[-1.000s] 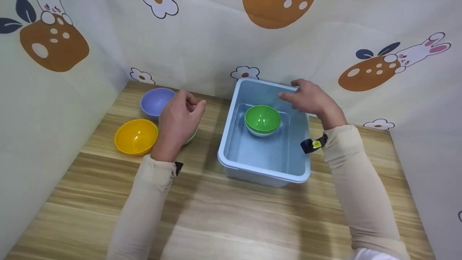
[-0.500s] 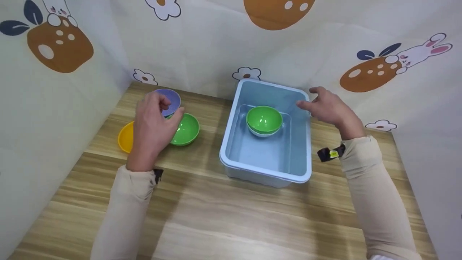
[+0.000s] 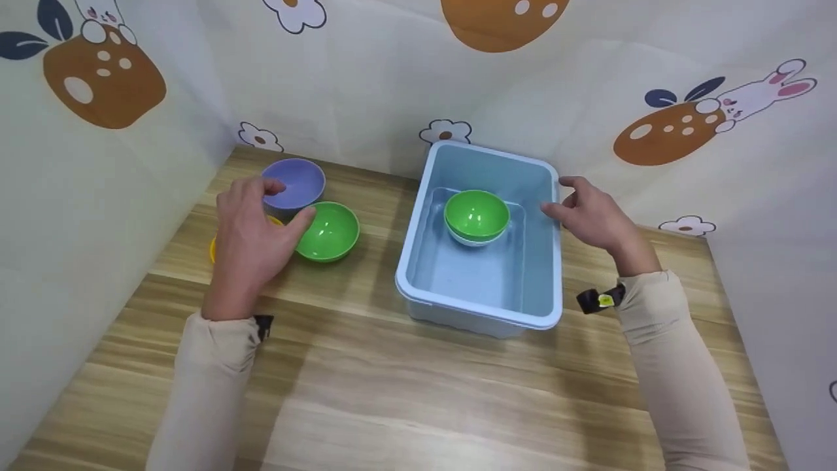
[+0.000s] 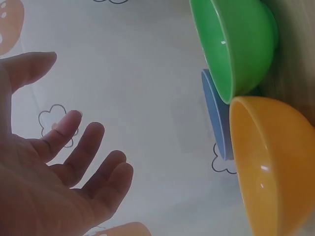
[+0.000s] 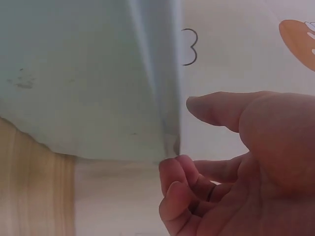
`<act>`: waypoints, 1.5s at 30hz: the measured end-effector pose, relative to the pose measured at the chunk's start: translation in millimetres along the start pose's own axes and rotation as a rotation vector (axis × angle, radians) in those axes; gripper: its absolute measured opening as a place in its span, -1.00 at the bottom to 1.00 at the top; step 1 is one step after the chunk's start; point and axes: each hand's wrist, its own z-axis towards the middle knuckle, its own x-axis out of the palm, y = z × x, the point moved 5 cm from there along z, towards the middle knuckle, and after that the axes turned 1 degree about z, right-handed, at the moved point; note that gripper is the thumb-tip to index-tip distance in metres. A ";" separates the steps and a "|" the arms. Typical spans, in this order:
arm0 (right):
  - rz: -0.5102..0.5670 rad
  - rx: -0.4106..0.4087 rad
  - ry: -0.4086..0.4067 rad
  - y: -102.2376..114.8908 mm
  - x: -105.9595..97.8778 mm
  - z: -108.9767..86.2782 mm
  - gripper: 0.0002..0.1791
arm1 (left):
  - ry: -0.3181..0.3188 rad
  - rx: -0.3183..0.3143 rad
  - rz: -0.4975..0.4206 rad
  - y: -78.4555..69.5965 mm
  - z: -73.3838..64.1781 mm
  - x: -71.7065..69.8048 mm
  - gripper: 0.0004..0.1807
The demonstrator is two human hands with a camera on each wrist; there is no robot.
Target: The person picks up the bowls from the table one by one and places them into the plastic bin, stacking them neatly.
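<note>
My left hand (image 3: 252, 232) hovers with thumb and fingers apart over a yellow bowl (image 4: 270, 167), hiding most of it in the head view. Just right of the thumb sits a green bowl (image 3: 330, 232) on the table. A purple bowl (image 3: 297, 183) stands behind these two, partly behind my left fingers. Loosely bent, my right hand (image 3: 592, 212) is at the right rim of a light blue plastic bin (image 3: 480, 307). In the right wrist view its fingertips (image 5: 172, 172) are right at the bin's edge, with the thumb apart from it.
Inside the bin, another green bowl (image 3: 477, 214) is nested in a whitish bowl (image 3: 474, 241). The wooden table (image 3: 392, 392) meets patterned cloth walls (image 3: 366, 85) at the back and both sides. The bin stands close to the back wall.
My left hand has moved left, from beside the purple bowl to over the yellow one, and its fingers have spread. My right hand has moved from over the bin to its right rim.
</note>
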 end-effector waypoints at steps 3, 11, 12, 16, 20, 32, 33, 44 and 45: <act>-0.003 -0.027 -0.022 -4.8 3.8 -0.9 -0.16 | 0.027 -0.016 0.012 5.6 -1.2 -1.2 -0.30; 0.044 -0.069 -0.050 -13.2 12.4 -2.7 -0.19 | 0.104 -0.050 0.057 23.0 -1.4 -2.3 -0.11; 0.048 -0.075 -0.054 -13.9 13.3 -2.6 -0.20 | 0.112 -0.052 0.065 25.6 -0.9 -1.8 -0.09; 0.059 -0.112 -0.087 -16.1 14.9 -1.8 -0.26 | 0.124 -0.029 0.087 35.9 1.5 0.1 -0.07; 0.078 -0.125 -0.093 -18.4 15.1 -0.7 -0.27 | 0.150 -0.012 0.118 46.0 4.4 0.1 -0.01; 0.092 -0.111 -0.068 -20.2 14.0 0.0 -0.24 | 0.400 -0.128 0.169 76.7 5.2 13.0 0.32; 0.094 -0.109 -0.068 -20.4 14.1 0.4 -0.24 | 0.411 -0.135 0.171 78.3 5.1 13.8 0.33; 0.100 -0.103 -0.078 -19.2 14.3 -0.1 -0.24 | 0.502 -0.206 0.181 93.9 4.2 18.0 0.40; 0.097 -0.107 -0.082 -18.7 14.4 0.1 -0.25 | 0.505 -0.207 0.184 94.9 4.0 18.3 0.40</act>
